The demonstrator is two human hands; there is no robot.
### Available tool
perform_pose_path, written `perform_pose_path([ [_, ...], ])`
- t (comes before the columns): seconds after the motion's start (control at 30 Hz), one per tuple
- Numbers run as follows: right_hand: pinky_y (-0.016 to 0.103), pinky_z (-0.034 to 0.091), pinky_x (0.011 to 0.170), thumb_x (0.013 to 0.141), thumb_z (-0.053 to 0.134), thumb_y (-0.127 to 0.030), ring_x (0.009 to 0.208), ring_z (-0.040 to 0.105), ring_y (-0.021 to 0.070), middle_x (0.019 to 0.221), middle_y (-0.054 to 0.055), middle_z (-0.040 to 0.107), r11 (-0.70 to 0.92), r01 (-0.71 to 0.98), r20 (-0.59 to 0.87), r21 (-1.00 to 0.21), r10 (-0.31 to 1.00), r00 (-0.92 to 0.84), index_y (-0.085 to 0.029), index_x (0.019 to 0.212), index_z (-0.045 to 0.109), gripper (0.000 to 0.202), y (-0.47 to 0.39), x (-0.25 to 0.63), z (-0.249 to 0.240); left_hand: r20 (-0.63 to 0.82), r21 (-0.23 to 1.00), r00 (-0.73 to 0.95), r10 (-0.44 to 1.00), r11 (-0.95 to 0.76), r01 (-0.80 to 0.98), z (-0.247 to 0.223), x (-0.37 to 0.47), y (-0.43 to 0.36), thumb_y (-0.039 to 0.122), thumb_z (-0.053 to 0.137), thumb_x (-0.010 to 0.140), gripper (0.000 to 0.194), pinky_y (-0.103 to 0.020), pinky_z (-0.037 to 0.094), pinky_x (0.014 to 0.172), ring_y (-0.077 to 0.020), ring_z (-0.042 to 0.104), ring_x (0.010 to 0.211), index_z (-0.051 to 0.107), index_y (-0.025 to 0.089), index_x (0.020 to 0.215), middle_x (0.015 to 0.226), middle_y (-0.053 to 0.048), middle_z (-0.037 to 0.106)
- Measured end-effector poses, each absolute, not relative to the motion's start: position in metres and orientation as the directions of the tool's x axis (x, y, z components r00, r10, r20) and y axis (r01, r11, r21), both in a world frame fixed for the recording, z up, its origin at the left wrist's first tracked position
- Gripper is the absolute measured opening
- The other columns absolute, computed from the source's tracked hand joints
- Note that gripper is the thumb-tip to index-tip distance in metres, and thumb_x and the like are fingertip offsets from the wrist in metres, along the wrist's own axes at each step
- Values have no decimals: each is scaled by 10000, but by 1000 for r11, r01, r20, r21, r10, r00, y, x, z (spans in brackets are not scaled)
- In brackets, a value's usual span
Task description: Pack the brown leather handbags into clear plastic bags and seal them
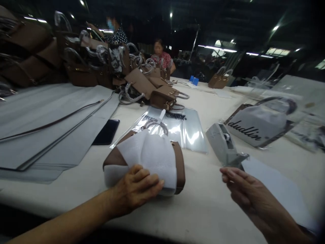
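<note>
A brown handbag (180, 166) lies on the table in front of me, its front covered by a white foam sheet (154, 152). My left hand (137, 188) presses on the lower part of that sheet with its fingers curled, gripping the sheet against the bag. To the right, my right hand (243, 189) is pinched at the near end of a grey tape dispenser (223, 144); whatever sits between its fingertips is too small to name. Clear plastic bags (195, 134) lie just behind the handbag.
Grey sheets (50, 112) with a brown strap (58, 120) cover the left side, beside a dark phone (106, 132). Brown handbags (139, 83) are heaped behind. A wrapped bag (248, 125) and white paper (276, 186) lie right. Two people (165, 59) are beyond the table (203, 210).
</note>
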State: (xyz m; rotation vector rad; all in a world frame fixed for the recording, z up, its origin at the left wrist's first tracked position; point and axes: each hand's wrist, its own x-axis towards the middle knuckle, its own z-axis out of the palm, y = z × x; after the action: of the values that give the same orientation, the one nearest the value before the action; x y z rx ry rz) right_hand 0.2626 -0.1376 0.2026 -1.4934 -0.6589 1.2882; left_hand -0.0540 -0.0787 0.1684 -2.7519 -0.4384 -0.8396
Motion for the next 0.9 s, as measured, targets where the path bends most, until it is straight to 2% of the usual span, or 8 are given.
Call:
perform_pose_path([
  [0.13, 127, 139, 285, 680, 692, -428, 320, 259, -31, 787, 17, 583, -454, -284, -442, -845, 890, -107, -175, 902, 633, 342, -147, 168, 223, 574, -105, 783, 239, -927, 360, 170, -56, -83, 93, 501, 817, 305, -345, 394, 742, -171, 476, 821, 566, 166, 1106, 970, -51, 607],
  [0.2, 125, 160, 280, 695, 677, -439, 312, 273, -28, 769, 18, 591, -505, -285, -472, -815, 863, -180, -163, 897, 627, 345, -147, 144, 214, 580, -96, 775, 248, -925, 368, 171, -57, -85, 101, 513, 818, 303, -343, 392, 747, -173, 474, 839, 565, 168, 1108, 1016, -57, 601],
  [0.3, 122, 169, 267, 690, 676, -457, 309, 281, -23, 757, 16, 594, -539, -282, -520, -794, 842, -147, -145, 875, 619, 368, -145, 133, 196, 579, -133, 780, 236, -917, 376, 171, -57, -85, 144, 529, 828, 292, -334, 384, 730, -167, 464, 852, 559, 186, 1116, 1229, -50, 521],
  [0.4, 119, 189, 262, 687, 678, -450, 314, 292, -25, 811, 22, 598, -522, -290, -521, -802, 849, -85, -136, 864, 616, 366, -145, 132, 190, 530, -183, 816, 233, -907, 378, 173, -56, -84, 189, 510, 853, 237, -325, 366, 696, -154, 444, 828, 573, 205, 1080, 1365, 15, 397],
  [0.57, 125, 247, 275, 726, 645, -436, 360, 360, -4, 929, 74, 608, -532, -305, -539, -790, 839, -67, -119, 914, 597, 372, -150, 127, 199, 446, -129, 849, 283, -919, 374, 177, -52, -83, 206, 454, 886, 198, -316, 348, 696, -145, 418, 790, 573, 215, 1044, 1329, 66, 441],
  [0.67, 155, 350, 328, 714, 666, -411, 419, 423, 26, 975, 101, 604, -520, -351, -549, -779, 836, -20, -122, 1025, 539, 444, -157, 124, 204, 444, -115, 851, 282, -923, 366, 178, -52, -84, 200, 443, 891, 174, -312, 342, 702, -144, 415, 797, 580, 204, 998, 1312, 68, 459],
  [0.8, 219, 441, 421, 729, 657, -398, 497, 491, 78, 924, 102, 620, -454, -409, -530, -792, 843, 92, -157, 1082, 412, 492, -167, 120, 202, 431, -98, 851, 299, -922, 374, 179, -53, -84, 215, 439, 896, 164, -307, 335, 712, -144, 418, 810, 587, 196, 965, 1306, 66, 465],
  [0.9, 209, 435, 431, 748, 641, -380, 503, 493, 77, 862, 74, 626, -404, -485, -524, -775, 840, 138, -179, 998, 378, 415, -171, 116, 194, 416, -116, 863, 287, -925, 363, 179, -55, -83, 233, 439, 896, 219, -307, 330, 719, -148, 420, 817, 550, 232, 1085, 1314, 58, 457],
])
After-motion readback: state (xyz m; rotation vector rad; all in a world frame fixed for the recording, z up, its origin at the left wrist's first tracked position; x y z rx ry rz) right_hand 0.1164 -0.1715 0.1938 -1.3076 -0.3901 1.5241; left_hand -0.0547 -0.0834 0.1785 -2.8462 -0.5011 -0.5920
